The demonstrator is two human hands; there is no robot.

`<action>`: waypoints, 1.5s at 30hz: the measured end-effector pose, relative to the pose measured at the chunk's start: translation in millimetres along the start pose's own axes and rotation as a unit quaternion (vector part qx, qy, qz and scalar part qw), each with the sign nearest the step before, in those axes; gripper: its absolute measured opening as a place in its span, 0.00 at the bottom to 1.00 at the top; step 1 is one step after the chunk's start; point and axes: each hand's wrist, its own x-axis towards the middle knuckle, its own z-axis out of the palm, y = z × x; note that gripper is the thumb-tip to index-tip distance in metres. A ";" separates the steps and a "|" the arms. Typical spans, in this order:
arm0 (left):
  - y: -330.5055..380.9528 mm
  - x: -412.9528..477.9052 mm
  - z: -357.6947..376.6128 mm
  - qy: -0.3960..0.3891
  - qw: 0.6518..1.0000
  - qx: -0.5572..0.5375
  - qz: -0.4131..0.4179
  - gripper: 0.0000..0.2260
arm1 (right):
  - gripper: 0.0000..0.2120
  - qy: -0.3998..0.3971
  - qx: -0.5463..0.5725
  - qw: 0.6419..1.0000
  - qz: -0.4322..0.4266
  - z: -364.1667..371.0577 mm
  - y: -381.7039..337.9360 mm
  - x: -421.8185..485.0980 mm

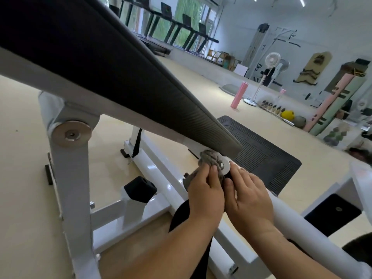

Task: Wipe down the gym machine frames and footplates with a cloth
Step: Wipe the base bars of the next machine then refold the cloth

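Both forearms are cut off by the lower edge; the left hand (205,193) clutches a crumpled grey cloth (209,160), most of it hidden beneath the fingers, and presses it to the white round bracket (225,165) under the tip of the ribbed black pad (141,85); the right hand (248,198) rests curled on the smooth white tube (298,224), whether gripping cannot be told; beyond lies the black grooved footplate (259,150); farther off stands a blurred pink foam roller (239,95).
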 end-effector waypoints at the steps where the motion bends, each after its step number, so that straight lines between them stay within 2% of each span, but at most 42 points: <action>1: -5.5 -0.2 -2.0 -0.006 1.000 0.010 0.014 0.11 | 0.24 -0.001 -0.004 1.000 -0.004 -1.0 1.6 -1.1; 5: -12.4 9.9 -9.0 -0.020 0.997 0.052 0.054 0.14 | 0.25 -0.007 0.000 1.000 0.004 -5.6 -2.0 -0.8; 7: -10.7 6.1 -5.7 -0.025 0.998 0.041 0.044 0.18 | 0.26 -0.008 0.001 1.000 0.016 -3.2 -2.9 -1.8; 11: 1.3 14.3 -13.1 0.040 0.996 0.046 0.064 0.15 | 0.26 0.012 0.013 1.000 0.024 0.7 -3.4 -4.3; 14: 8.0 17.7 -18.4 0.050 0.997 0.031 0.059 0.26 | 0.27 0.007 0.018 0.999 0.026 1.0 -4.3 -4.2; 17: -7.3 7.6 -3.6 0.011 0.990 0.111 0.086 0.23 | 0.26 0.011 0.018 1.000 0.023 2.1 -5.0 -3.8; 21: -15.7 1.6 2.1 -0.033 0.987 0.139 0.075 0.24 | 0.26 0.003 0.018 0.999 0.028 1.8 -2.8 -4.4; 26: -1.9 44.2 -25.1 -0.020 0.988 0.137 0.072 0.20 | 0.26 -0.024 0.018 0.999 0.015 -1.3 3.8 -2.3; 31: -13.9 1.0 -10.2 -0.033 0.978 0.185 0.093 0.21 | 0.26 -0.039 0.020 0.999 0.019 -3.8 5.0 -1.0; 36: -5.8 41.9 -28.0 0.005 0.982 0.168 0.090 0.21 | 0.27 -0.054 0.027 0.998 0.023 -6.8 6.0 0.7; 41: -11.1 4.3 -12.9 -0.033 0.975 0.184 0.117 0.23 | 0.28 -0.053 0.050 0.997 0.038 -13.6 2.8 1.5; 45: -5.9 33.7 -28.5 -0.023 0.977 0.181 0.108 0.22 | 0.29 -0.080 0.042 0.995 0.035 -15.0 2.9 0.4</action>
